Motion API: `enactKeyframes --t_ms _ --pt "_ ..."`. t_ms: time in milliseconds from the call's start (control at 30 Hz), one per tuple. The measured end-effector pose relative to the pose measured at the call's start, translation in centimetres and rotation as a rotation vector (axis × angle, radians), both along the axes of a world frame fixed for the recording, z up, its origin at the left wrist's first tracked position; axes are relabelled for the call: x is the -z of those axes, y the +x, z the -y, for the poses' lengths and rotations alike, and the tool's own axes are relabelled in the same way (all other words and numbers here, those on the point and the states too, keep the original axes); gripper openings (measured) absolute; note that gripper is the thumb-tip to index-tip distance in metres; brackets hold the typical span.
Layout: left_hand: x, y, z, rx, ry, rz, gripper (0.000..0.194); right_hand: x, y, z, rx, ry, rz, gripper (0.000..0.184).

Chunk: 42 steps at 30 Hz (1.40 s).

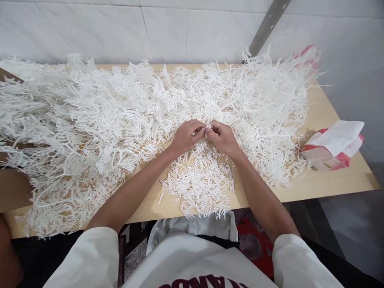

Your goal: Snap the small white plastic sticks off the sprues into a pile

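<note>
Above the middle of the table, my left hand [187, 137] and my right hand [223, 138] meet fingertip to fingertip. Both are closed in a pinch on a small white strand piece [209, 126], mostly hidden by the fingers. Just below them lies a low heap of short, loose white pieces [198, 186]. Around and behind my hands spreads a large pile of thin, branched white strands [120, 100], which look like plastic.
A red and white paper packet [330, 148] stands on the right of the wooden table [324, 188], and a similar packet [309, 56] is at the back right corner. A metal post [267, 28] rises against the tiled wall [165, 32]. Another person's arm [15, 190] shows at the left edge.
</note>
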State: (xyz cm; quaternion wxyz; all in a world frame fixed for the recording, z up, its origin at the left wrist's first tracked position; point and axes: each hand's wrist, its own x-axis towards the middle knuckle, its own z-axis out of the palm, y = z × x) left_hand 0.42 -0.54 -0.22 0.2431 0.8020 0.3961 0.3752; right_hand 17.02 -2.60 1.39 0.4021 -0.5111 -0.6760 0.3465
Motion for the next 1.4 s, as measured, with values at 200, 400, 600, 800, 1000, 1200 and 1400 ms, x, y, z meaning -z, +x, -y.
enactKeyframes --t_ms 200,400,600,800,1000,1200,1400 --pt "-0.7 -0.1 0.4 0.085 -0.089 0.071 0.021 -0.5 0.6 0.2 -0.072 0.015 0.012 0.015" --pt "-1.3 -0.2 0.6 0.171 -0.233 0.179 0.019 -0.5 1.6 0.0 -0.186 -0.09 -0.069 0.017" --pt "-1.2 0.0 0.8 0.191 -0.319 0.24 0.017 0.0 1.9 -0.2 -0.244 -0.123 -0.127 0.025" --pt "-0.9 -0.4 0.5 0.19 -0.368 0.271 0.017 0.2 1.7 0.0 -0.293 -0.117 -0.222 0.03" --pt "-0.7 -1.1 -0.4 0.015 -0.327 0.361 0.018 -0.1 1.5 -0.1 -0.215 -0.068 -0.42 0.022" --pt "-0.9 -0.7 0.0 0.01 -0.219 0.288 0.023 -0.3 1.1 -0.4 -0.026 -0.013 -0.202 0.027" --pt "-0.2 -0.4 0.0 0.05 -0.015 0.062 0.014 0.0 0.5 -0.1 -0.027 0.13 0.193 0.038"
